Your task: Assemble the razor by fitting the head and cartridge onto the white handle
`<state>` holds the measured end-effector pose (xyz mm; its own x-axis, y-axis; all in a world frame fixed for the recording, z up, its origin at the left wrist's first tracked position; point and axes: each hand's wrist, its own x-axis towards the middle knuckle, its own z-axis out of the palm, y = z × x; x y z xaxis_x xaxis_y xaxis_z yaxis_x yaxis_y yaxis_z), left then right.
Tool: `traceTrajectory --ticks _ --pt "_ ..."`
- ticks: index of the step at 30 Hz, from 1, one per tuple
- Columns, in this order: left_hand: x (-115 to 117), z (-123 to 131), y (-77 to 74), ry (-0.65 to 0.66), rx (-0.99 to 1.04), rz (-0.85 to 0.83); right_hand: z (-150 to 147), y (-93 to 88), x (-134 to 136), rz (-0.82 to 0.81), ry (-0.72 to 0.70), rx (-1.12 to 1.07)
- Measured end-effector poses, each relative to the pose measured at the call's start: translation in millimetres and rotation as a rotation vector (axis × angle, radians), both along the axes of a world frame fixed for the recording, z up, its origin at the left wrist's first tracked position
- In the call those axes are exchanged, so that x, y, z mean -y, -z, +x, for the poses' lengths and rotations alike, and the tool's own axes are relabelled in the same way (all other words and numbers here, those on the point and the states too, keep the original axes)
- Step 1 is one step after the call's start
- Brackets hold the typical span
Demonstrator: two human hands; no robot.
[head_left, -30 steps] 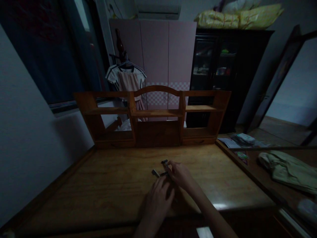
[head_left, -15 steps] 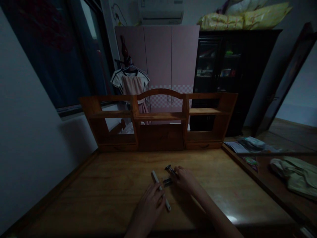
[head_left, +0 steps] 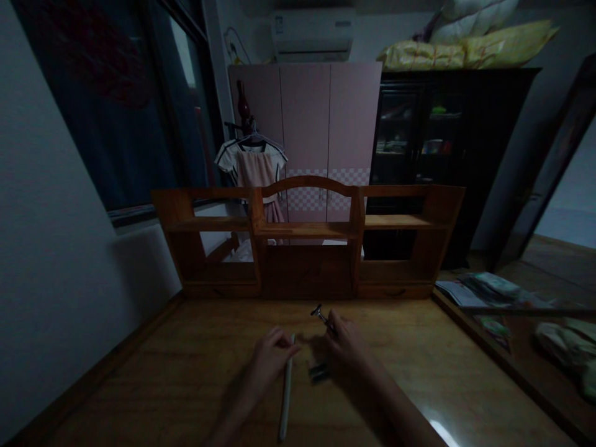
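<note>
My right hand [head_left: 345, 338] is closed around the dark handle of a razor [head_left: 322, 315], whose T-shaped metal head points up and to the left. My left hand [head_left: 272, 360] has its fingers pinched together across the upper part of a long, thin whitish stick [head_left: 286, 397]. The stick's tip shows just beyond the fingers, and its other end runs down toward me. Between the hands, a small dark object [head_left: 319, 372] rests on the wooden desk [head_left: 195, 360]; its kind is unclear in the dim light.
A wooden shelf unit [head_left: 307, 231] with several compartments stands along the desk's far edge. A white wall [head_left: 60, 242] borders the left side. Right of the desk's raised edge lie papers [head_left: 493, 285] and a crumpled light cloth [head_left: 563, 347].
The stick has swung from a slant to nearly straight toward me. My left hand has shifted left and forward along it. My right hand still has the razor, now farther from the small dark object.
</note>
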<state>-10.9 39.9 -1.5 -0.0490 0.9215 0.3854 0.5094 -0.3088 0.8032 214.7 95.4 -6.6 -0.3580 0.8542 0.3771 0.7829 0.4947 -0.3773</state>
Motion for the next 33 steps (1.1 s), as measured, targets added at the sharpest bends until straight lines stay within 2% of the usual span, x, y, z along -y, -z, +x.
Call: traceTrajectory --ticks 4,7,9,12,17,21,27,33 --pt "-48 26 -4.0 -0.009 0.340 -0.047 3 -1.2 1 0.019 -0.067 -0.108" --pt "-61 43 -1.8 0.090 0.598 -0.107 7 -8.0 3 0.038 -0.141 -0.135" --pt "-62 50 0.8 0.197 0.684 -0.169 8 -11.4 3 0.056 -0.158 -0.141" --pt "-62 53 5.3 0.290 0.683 -0.246 6 -12.8 4 0.062 -0.128 -0.136" --pt "-62 51 10.4 0.317 0.720 -0.265 5 -12.6 6 0.046 -0.133 -0.143" --pt "-59 51 12.8 0.390 0.779 -0.311 5 -12.1 9 0.022 -0.130 -0.143" --pt "-57 50 14.5 0.318 0.892 -0.302 4 -9.5 8 -0.012 -0.082 -0.134" --pt "-57 53 13.5 0.365 0.794 -0.197 4 -9.5 7 0.031 -0.062 -0.119"
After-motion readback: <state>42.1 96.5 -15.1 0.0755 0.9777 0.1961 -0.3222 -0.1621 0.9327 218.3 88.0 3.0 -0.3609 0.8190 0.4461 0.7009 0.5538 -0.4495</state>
